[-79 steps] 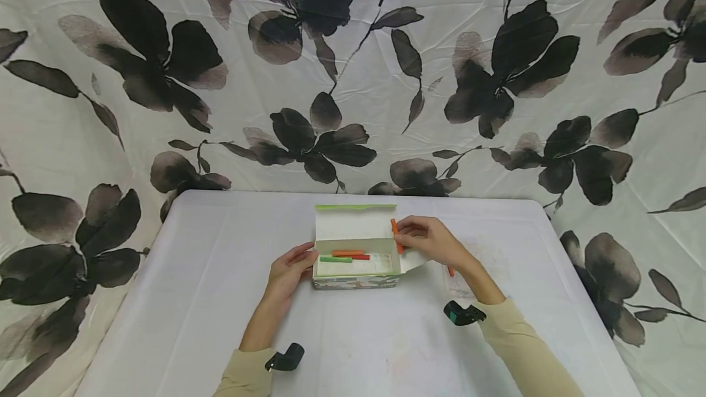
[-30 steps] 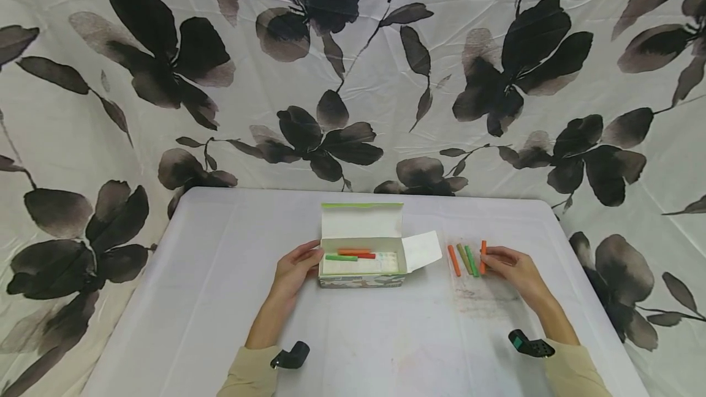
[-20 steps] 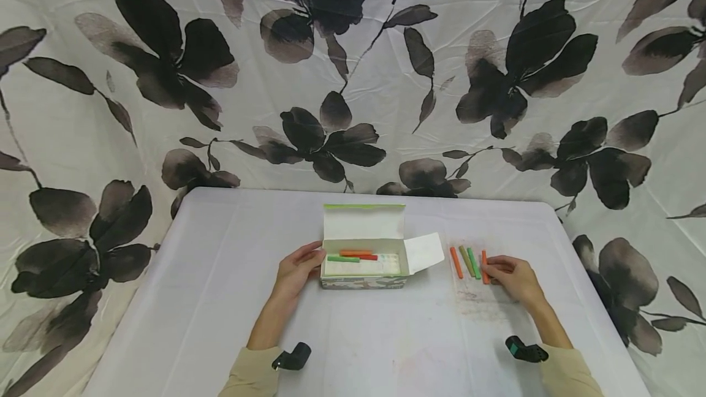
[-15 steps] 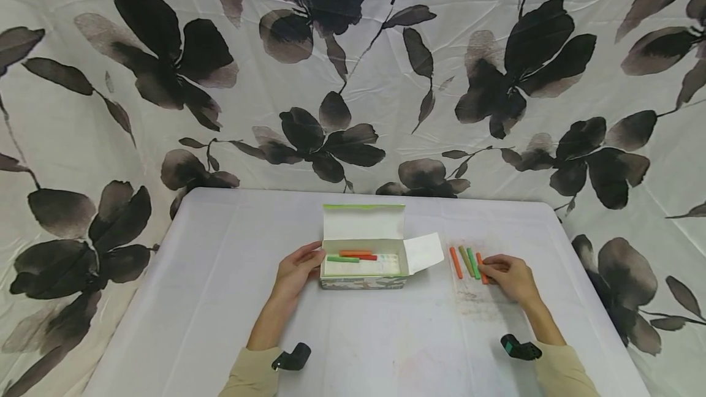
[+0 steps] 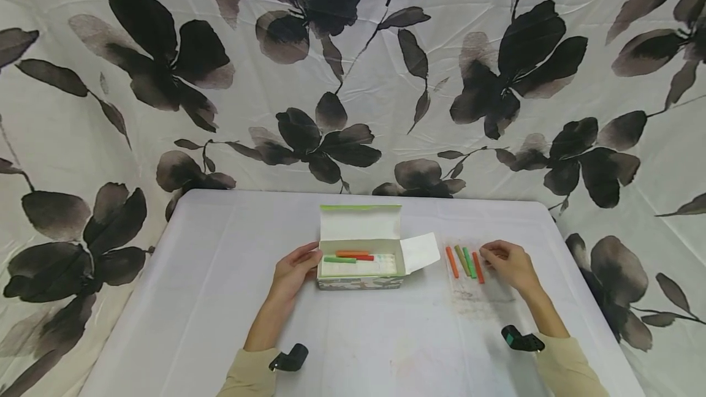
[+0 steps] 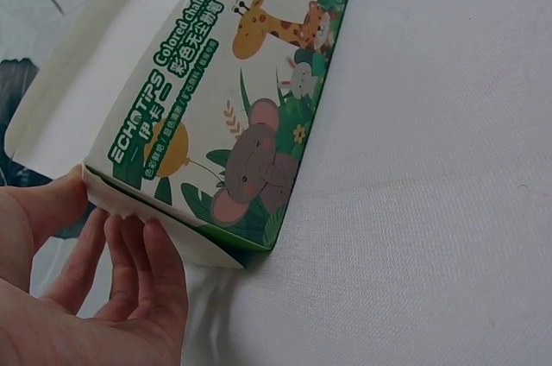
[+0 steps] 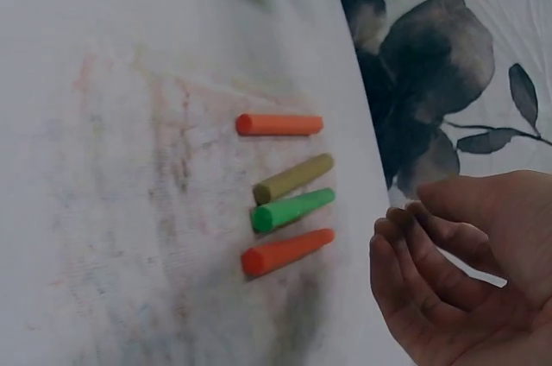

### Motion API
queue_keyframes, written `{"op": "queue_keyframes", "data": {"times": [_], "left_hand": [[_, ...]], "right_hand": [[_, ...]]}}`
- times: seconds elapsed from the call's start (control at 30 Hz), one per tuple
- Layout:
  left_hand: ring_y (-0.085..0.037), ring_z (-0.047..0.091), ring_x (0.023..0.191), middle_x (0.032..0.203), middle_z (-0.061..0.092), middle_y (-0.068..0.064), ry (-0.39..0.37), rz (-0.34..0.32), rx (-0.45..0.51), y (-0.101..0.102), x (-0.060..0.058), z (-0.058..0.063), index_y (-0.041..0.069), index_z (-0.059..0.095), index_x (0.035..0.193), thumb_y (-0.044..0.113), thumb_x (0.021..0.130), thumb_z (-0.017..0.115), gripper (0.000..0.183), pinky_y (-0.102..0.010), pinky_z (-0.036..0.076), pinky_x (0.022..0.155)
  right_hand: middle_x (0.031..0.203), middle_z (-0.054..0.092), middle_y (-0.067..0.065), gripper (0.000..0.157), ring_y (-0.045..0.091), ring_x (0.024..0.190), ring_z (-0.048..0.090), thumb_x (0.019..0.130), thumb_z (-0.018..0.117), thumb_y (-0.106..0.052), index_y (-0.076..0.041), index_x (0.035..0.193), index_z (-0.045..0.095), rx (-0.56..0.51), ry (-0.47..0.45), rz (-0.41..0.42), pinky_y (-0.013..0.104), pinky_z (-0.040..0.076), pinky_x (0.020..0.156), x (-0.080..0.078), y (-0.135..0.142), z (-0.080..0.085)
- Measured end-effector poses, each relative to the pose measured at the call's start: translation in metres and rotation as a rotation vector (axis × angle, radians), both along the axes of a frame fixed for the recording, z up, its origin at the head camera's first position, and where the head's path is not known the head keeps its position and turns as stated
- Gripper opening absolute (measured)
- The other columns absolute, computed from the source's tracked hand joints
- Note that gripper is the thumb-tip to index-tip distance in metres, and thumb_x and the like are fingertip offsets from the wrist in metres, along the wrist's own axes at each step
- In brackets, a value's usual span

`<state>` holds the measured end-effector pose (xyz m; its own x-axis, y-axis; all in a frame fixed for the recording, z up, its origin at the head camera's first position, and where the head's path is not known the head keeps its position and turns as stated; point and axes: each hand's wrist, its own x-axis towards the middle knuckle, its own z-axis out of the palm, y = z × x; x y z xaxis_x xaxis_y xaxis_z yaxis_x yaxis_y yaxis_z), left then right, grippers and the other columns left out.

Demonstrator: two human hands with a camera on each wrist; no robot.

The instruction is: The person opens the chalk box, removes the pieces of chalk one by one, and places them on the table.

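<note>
The white and green colored chalk box (image 5: pixel 360 283) stands with its lid and right end flap folded back. Inside it lie an orange chalk stick (image 5: pixel 354 253), a red one (image 5: pixel 366 257) and a green one (image 5: pixel 339 260). At the box's left end my left hand (image 5: pixel 292 269) holds it, thumb at the corner and fingertips against the end panel (image 6: pixel 164 228). On the table to the right, several chalk sticks lie side by side: orange (image 7: pixel 280 124), olive (image 7: pixel 293 179), green (image 7: pixel 293 210) and orange-red (image 7: pixel 287 251). Beside this row hovers my right hand (image 5: pixel 510 262), fingers loosely bent around nothing.
A white cloth covers the table (image 5: pixel 237 219), with chalk smudges (image 5: pixel 474 302) in front of the row. Behind hangs a floral curtain (image 5: pixel 353 78). The box's end flap (image 5: pixel 420 252) sticks out toward the row. Each wrist carries a black camera (image 5: pixel 521 339).
My right hand has carried an orange-red chalk stick from the box to the right, set it at the row's right end, and let go. My left hand has stayed at the box.
</note>
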<state>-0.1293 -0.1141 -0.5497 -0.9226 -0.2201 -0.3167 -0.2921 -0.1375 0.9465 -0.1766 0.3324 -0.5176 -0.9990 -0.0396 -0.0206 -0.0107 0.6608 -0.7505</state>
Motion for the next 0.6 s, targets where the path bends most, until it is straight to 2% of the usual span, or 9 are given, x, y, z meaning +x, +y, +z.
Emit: {"op": "queue_keyframes", "data": {"times": [0.23, 0.5, 0.6], "left_hand": [[-0.015, 0.067, 0.091, 0.113, 0.069, -0.008, 0.001, 0.004, 0.008, 0.0, 0.0, 0.001, 0.003, 0.065, 0.135, 0.015, 0.096, 0.075, 0.042, -0.024, 0.055, 0.075], [-0.018, 0.067, 0.094, 0.111, 0.069, -0.007, -0.009, 0.013, 0.012, 0.001, 0.0, 0.002, 0.003, 0.065, 0.135, 0.014, 0.096, 0.074, 0.041, -0.023, 0.055, 0.074], [-0.019, 0.067, 0.094, 0.111, 0.069, -0.007, -0.007, 0.009, 0.016, 0.002, -0.001, 0.003, 0.003, 0.065, 0.135, 0.014, 0.097, 0.073, 0.041, -0.024, 0.055, 0.076]], "right_hand": [[0.108, 0.07, 0.03, 0.031, 0.041, 0.094, 0.072, 0.104, 0.064, -0.019, 0.009, 0.118, 0.065, -0.062, 0.031, 0.055, 0.044, 0.061, 0.08, -0.009, -0.009, 0.019], [0.102, 0.073, 0.02, 0.032, 0.034, 0.091, 0.074, 0.103, 0.066, -0.02, 0.009, 0.116, 0.065, -0.098, 0.042, 0.132, 0.032, 0.061, 0.078, -0.015, -0.031, 0.046], [0.105, 0.073, 0.018, 0.033, 0.032, 0.092, 0.073, 0.103, 0.065, -0.021, 0.009, 0.119, 0.064, -0.111, 0.039, 0.164, 0.033, 0.061, 0.078, -0.017, -0.039, 0.052]]}}
